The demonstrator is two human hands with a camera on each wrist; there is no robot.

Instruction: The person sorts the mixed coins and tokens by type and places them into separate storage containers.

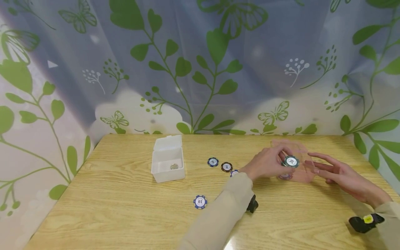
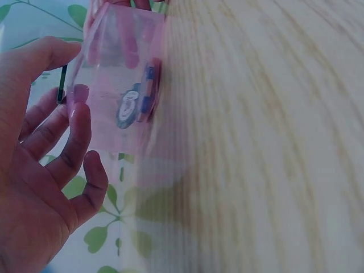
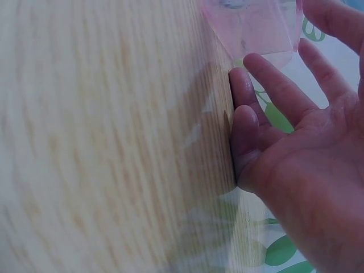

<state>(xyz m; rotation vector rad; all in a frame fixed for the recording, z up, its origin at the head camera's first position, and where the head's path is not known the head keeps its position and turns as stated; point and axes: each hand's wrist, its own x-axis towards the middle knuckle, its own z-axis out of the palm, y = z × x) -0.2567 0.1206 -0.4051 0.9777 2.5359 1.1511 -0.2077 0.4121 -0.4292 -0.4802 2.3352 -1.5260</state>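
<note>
My left hand (image 1: 268, 161) pinches a green-edged poker chip (image 1: 291, 161) marked 20. It holds the chip over a pink see-through plastic bag (image 1: 304, 175), whose raised edge touches its fingers in the left wrist view. Inside the bag lie a green-edged chip (image 2: 128, 107) and a blue-and-pink-edged chip (image 2: 148, 94). At the bag's right side, my right hand (image 1: 347, 178) holds the edge with thumb and fingertips, its other fingers spread. Left of my left hand lie a blue chip (image 1: 213, 162), a black chip (image 1: 226, 167) and another blue chip (image 1: 234, 172), partly hidden by the wrist.
A white lidded box (image 1: 168, 175) stands with its lid up, a small silvery round thing (image 1: 174, 166) inside. Another blue chip (image 1: 200, 201), marked 10, lies nearer on the wooden table (image 1: 125, 208). A leaf-patterned curtain (image 1: 187, 86) hangs behind.
</note>
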